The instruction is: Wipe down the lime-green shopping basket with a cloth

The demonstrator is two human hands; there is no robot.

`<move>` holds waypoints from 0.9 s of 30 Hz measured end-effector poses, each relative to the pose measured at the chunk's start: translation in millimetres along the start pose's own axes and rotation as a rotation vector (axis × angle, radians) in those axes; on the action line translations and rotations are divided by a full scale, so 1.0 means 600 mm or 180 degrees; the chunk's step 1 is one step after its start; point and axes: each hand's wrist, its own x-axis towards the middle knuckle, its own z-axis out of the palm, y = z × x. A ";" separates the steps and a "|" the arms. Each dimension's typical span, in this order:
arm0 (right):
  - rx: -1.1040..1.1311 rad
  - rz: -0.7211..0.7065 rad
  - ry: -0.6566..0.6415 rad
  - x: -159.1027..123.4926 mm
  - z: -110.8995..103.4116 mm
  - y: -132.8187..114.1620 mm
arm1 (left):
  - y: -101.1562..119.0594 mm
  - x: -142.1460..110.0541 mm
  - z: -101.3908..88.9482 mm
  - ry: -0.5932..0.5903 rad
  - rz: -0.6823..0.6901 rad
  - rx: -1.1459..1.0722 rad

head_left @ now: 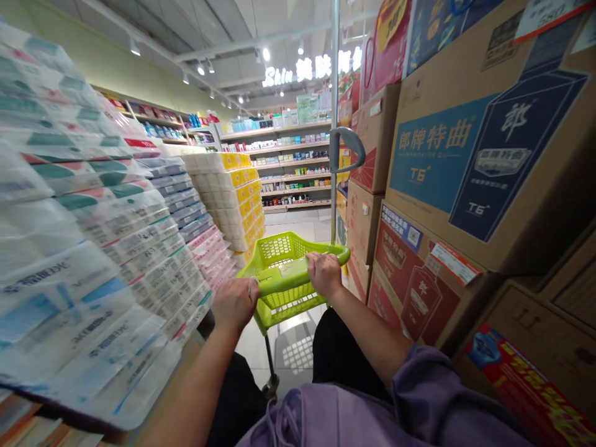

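Note:
A lime-green shopping cart [279,247] stands in front of me in the aisle, its perforated basket showing bare plastic inside. My left hand [236,302] is wrapped round the left end of the cart's handle [283,277]. Farther right along the same bar, my right hand [325,273] grips it with the fingers curled over. Below the basket, a dark leg with a wheel [271,386] reaches the tiled floor, and light through the mesh makes a spotted pattern there.
Stacked tissue packs [107,205] line the left side closely. On the right, piled cartons [437,143] rise high, with a metal pole [334,205] bearing a grey loop handle [348,149] near them. Stocked shelves [291,149] cross the far end of the tiled aisle [298,218].

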 end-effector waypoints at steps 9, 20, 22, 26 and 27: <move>-0.0159 0.0046 0.0299 -0.016 0.017 -0.048 | 0.092 0.027 -0.008 -0.0293 -0.0421 -0.0130; -0.0066 -0.0208 0.0176 -0.023 0.014 -0.069 | -0.041 -0.030 0.003 0.0218 -0.0192 -0.0298; -0.0037 -0.0193 0.0203 -0.025 0.016 -0.074 | -0.048 -0.034 -0.001 0.0210 -0.0260 -0.0246; -0.0003 -0.0064 0.0269 -0.027 0.020 -0.081 | -0.020 -0.029 -0.009 0.0118 -0.0604 -0.0080; -0.0008 -0.0046 0.0263 -0.027 0.020 -0.083 | -0.007 -0.026 -0.011 0.0089 -0.0662 -0.0073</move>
